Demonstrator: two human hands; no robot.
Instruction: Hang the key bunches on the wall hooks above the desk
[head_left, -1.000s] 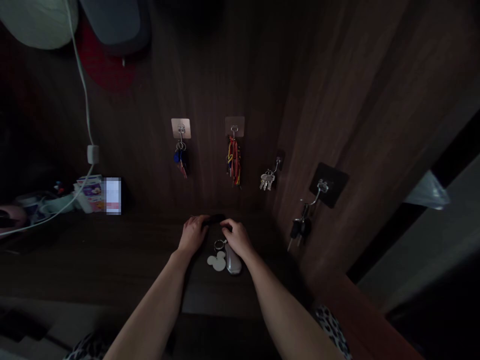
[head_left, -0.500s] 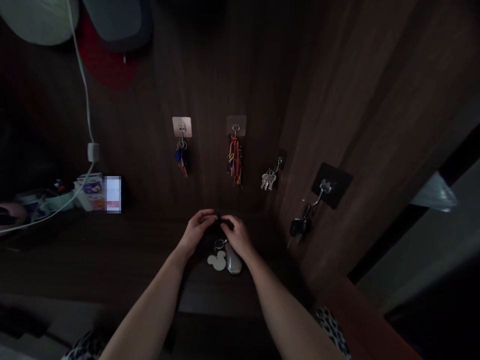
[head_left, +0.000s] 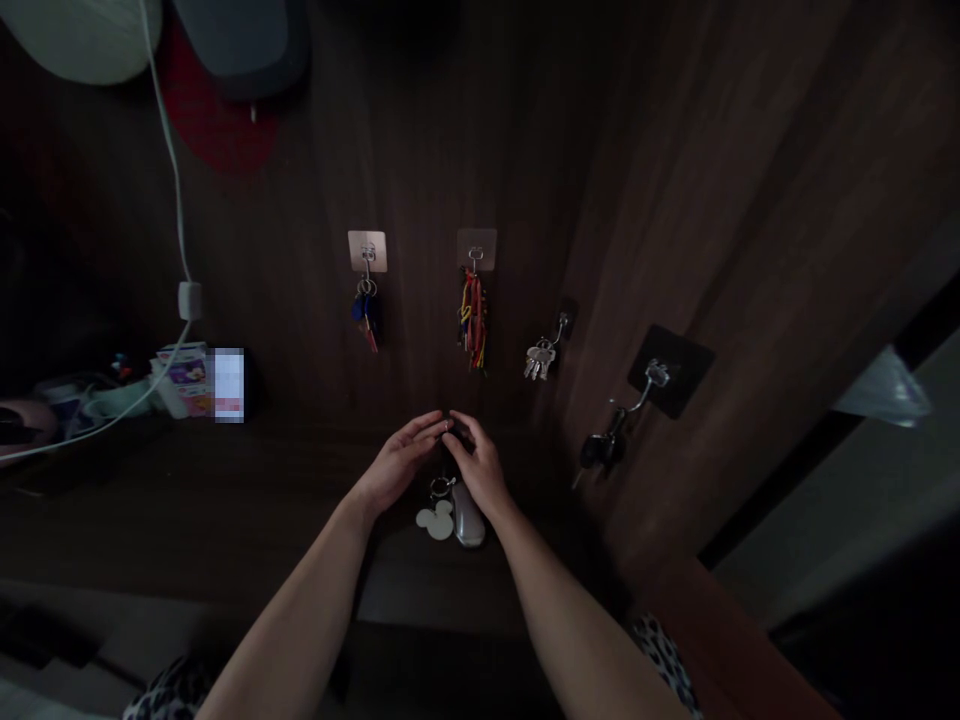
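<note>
My left hand (head_left: 397, 462) and my right hand (head_left: 478, 465) meet at the fingertips above a dark wooden shelf. Both pinch around something small and dark with a shiny spot, too dim to name. Just below the fingers lies a metal key ring (head_left: 441, 487). A white mouse-head-shaped charm (head_left: 436, 521) rests beside it, and a grey, glossy oval key fob (head_left: 469, 518) lies under the right palm's edge. Whether these connect to the pinched item is hidden in shadow.
Adhesive hooks on the dark wood panels carry a blue key bunch (head_left: 366, 315), a colourful corded bunch (head_left: 473, 318), silver keys (head_left: 540, 358) and black keys (head_left: 602, 450). A white cable (head_left: 174, 190) runs down at left, past small boxes (head_left: 187, 380).
My hands have drawn closer together, the left shifting right and its fingertips now meeting the right's. The fob and charm lie almost where they were.
</note>
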